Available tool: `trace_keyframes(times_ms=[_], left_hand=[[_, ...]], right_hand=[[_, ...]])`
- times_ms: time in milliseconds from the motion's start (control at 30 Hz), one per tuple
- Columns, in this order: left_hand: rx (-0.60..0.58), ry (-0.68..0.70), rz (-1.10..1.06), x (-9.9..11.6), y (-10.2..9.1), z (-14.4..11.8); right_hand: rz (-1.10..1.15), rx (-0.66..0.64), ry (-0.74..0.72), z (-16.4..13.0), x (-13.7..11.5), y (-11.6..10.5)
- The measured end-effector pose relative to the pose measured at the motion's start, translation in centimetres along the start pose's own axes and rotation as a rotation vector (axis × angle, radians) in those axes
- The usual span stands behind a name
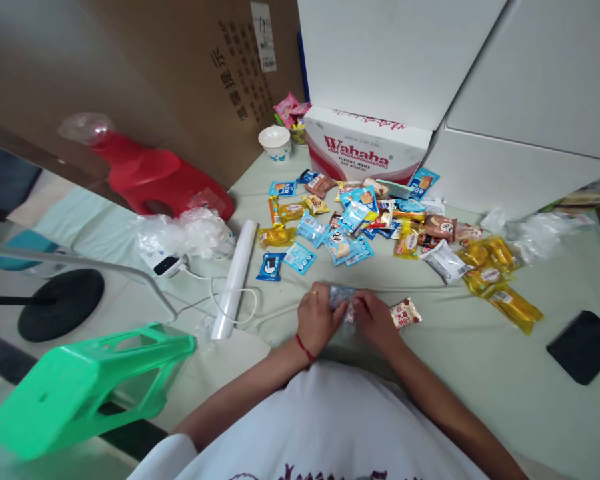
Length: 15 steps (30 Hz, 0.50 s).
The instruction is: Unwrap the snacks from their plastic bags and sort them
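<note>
Left hand: fingers curled, pinching one end of a clear plastic bag; red cord at wrist
Right hand: fingers closed on the bag's other end
Bag: between both hands, low over the pale green sheet
Beside right hand: red-and-white snack packet; further back, scattered snack packets
</note>
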<state>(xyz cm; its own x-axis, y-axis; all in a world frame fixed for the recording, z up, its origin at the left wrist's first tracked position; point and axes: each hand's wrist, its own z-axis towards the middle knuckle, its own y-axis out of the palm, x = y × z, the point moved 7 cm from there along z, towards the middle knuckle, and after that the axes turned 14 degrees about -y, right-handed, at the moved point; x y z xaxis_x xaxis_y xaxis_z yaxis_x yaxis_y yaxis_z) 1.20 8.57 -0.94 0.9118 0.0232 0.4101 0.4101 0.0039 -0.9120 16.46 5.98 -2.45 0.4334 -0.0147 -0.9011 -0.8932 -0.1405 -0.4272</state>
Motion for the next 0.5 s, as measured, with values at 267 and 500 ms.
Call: trace_keyframes(times_ms=[267,500], left_hand=[[-0.394,0.722,-0.348,5.8,-1.1,-5.0],[-0.527,0.472,-0.753,4.0,-1.3,-3.8]], right_hand=[[1.025,0.192,0.148,-3.5,1.6,1.6],[0.91,0.458,0.166,-6.3,3.8,-5.6]])
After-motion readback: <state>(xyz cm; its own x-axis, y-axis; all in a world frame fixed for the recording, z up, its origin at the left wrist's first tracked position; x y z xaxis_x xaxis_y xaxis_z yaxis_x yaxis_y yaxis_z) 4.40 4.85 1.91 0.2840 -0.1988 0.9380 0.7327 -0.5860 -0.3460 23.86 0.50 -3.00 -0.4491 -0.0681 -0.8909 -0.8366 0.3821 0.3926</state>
